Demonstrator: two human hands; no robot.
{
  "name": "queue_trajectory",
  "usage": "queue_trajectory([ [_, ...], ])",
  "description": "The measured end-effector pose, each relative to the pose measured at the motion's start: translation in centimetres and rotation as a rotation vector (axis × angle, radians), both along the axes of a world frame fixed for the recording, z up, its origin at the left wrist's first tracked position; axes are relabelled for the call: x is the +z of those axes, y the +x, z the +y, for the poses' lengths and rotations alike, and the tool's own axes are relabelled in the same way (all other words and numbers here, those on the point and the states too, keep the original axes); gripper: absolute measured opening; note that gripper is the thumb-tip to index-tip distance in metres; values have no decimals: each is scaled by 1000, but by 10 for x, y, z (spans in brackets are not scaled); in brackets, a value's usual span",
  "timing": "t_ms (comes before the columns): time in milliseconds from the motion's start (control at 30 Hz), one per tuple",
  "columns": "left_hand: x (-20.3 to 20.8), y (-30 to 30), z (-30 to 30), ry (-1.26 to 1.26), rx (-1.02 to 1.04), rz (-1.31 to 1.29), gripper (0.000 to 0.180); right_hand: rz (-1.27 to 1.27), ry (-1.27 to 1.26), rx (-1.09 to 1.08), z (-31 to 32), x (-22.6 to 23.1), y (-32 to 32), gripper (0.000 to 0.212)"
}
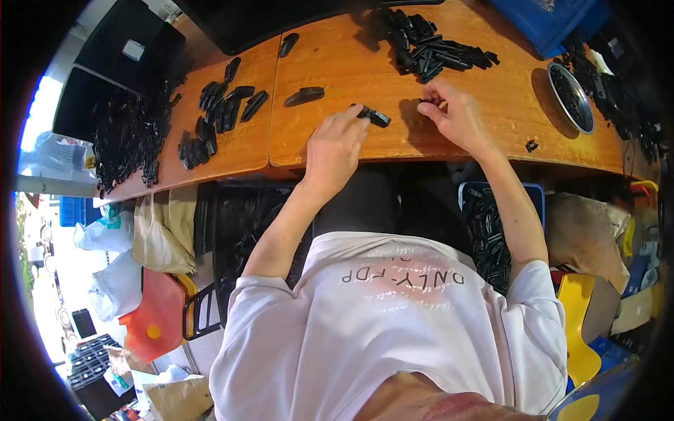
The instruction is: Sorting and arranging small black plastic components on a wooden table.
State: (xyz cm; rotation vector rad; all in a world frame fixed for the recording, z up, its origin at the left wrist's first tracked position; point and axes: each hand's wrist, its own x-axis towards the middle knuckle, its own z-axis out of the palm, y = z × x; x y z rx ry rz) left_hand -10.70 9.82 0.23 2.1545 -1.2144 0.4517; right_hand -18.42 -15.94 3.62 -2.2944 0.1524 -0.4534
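Observation:
Over the middle of the wooden table, my left hand point(333, 146) is closed on a short, black, elongated plastic piece point(379, 118), whose far end sticks out past my fingertips. To its right, my right hand point(458, 121) pinches thumb and fingers together. A tiny dark bit shows at those fingertips, too small to name. Left of my left hand lies a loose dark elongated piece point(305, 97). Beyond my right hand is a heap of long black pieces point(432, 49). A small black part point(531, 145) rests near the front edge, to the right.
At the left are a group of black pieces point(223, 105) and a large dark pile point(130, 144). A round metal bowl point(590, 121) holds small dark parts at the right, with a blue bin point(544, 24) behind. Below the table edge, a blue-rimmed crate point(537, 196) contains black pieces.

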Motion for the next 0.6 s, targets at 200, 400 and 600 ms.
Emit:
queue_trajectory([
  [200, 18, 27, -19, -132, -76, -4, 30, -323, 17, 133, 2, -34, 1, 14],
  [400, -1, 43, -16, -115, -105, 305, 28, -398, -415, 73, -11, -26, -17, 11],
  [600, 5, 36, -17, -127, -77, 336, 26, -401, -626, -13, -27, -31, -35, 14],
])
